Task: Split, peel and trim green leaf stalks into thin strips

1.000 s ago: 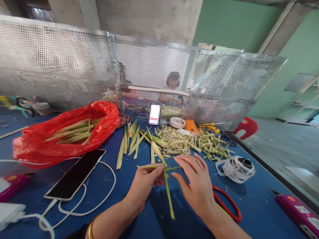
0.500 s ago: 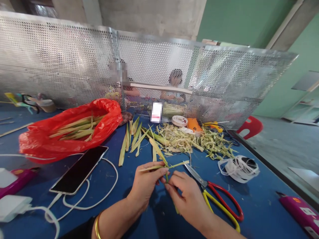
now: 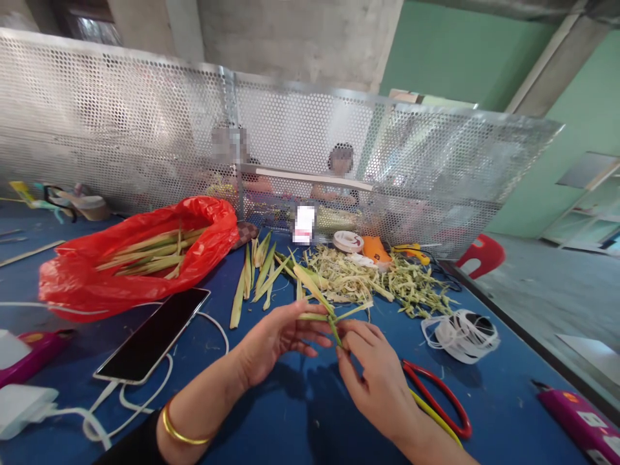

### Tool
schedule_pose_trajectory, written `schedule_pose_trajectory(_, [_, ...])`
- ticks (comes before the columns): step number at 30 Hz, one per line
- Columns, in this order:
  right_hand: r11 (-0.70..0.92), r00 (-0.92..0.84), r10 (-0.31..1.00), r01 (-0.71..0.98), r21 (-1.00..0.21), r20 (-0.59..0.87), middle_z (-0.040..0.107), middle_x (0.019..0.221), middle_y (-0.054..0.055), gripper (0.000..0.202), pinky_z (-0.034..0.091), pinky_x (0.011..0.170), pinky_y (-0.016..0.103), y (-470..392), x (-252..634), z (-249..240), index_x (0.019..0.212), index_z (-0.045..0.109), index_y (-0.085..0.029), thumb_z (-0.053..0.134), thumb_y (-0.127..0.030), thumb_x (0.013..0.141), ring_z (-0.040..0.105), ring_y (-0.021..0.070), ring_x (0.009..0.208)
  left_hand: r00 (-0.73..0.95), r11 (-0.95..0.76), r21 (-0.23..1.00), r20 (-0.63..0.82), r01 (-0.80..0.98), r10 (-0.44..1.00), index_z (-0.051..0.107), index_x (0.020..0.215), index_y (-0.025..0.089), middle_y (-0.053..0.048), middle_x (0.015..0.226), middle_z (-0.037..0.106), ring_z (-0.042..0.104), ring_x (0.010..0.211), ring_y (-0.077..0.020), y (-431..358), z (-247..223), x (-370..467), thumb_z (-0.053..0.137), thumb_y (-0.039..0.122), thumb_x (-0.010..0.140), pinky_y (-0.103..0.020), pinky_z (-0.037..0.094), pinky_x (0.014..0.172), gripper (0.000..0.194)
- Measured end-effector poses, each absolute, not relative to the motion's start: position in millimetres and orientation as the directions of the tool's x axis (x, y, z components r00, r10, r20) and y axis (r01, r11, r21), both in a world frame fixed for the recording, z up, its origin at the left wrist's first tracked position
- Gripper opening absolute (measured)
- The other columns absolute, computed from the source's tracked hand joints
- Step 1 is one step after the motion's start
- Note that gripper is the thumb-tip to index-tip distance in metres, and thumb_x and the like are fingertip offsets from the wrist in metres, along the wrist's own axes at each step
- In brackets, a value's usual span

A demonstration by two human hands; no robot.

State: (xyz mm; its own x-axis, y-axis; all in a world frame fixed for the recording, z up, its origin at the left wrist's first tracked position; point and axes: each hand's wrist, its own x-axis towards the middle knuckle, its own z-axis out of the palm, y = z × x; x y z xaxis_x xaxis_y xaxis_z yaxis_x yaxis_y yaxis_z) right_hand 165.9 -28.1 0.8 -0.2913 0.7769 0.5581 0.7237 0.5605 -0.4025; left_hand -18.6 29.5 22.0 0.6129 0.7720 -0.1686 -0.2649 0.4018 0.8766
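A small piece of woven green leaf strips (image 3: 334, 323), with ends sticking out to several sides, is pinched in my right hand (image 3: 371, 371). My left hand (image 3: 283, 339) is turned partly palm up beside it, fingers apart, with a leaf end passing by its fingertips. Loose leaf strips (image 3: 264, 274) lie on the blue table beyond my hands. Scissors with red and yellow handles (image 3: 443, 391) rest partly under my right hand, their blades hidden.
A red plastic bag (image 3: 72, 278) holds leaves at the left, near a phone (image 3: 155, 332) with a white cable. Shredded leaf scraps (image 3: 343, 274) and a white strap roll (image 3: 462, 336) lie right. Two people are behind a perforated metal screen (image 3: 300, 123).
My left hand has let go of the leaf piece, opened and moved slightly left. My right hand, with the piece, has shifted a little right and covers the scissor blades.
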Motion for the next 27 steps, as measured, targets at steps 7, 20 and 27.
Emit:
schedule_pose_trajectory(7, [0.614, -0.363, 0.752, 0.689, -0.385, 0.551, 0.056, 0.088, 0.006, 0.017, 0.041, 0.081, 0.034, -30, 167, 8, 0.072, 0.044, -0.019, 0.044, -0.006, 0.082, 0.052, 0.0186, 0.088, 0.67, 0.389, 0.917, -0.236, -0.085, 0.704, 0.067, 0.101, 0.014, -0.011, 0.09, 0.072, 0.065, 0.077, -0.0205, 39, 28, -29, 0.059, 0.053, 0.074, -0.028, 0.047, 0.064, 0.048])
schedule_pose_trajectory(20, [0.471, -0.327, 0.858, 0.81, -0.35, 0.396, 0.053, 0.059, -0.002, 0.022, 0.032, 0.052, 0.025, -28, 172, -9, 0.075, 0.044, -0.021, 0.035, -0.025, 0.095, 0.05, 0.0142, 0.053, 0.421, -0.031, 0.997, 0.001, 0.065, 0.907, 0.07, 0.078, 0.015, -0.002, 0.07, 0.068, 0.064, 0.062, -0.0134, 28, 15, -4, 0.056, 0.029, 0.078, -0.022, 0.043, 0.058, 0.02])
schedule_pose_trajectory(27, [0.46, -0.312, 0.843, 0.84, -0.287, 0.438, 0.056, 0.057, -0.002, 0.024, 0.027, 0.05, 0.024, -25, 173, -12, 0.076, 0.046, -0.021, 0.034, -0.027, 0.096, 0.052, 0.0137, 0.051, 0.453, 0.202, 0.978, -0.154, -0.06, 0.878, 0.065, 0.1, 0.015, -0.005, 0.082, 0.071, 0.062, 0.056, -0.0117, 29, 14, -6, 0.067, 0.033, 0.071, -0.021, 0.038, 0.05, 0.034])
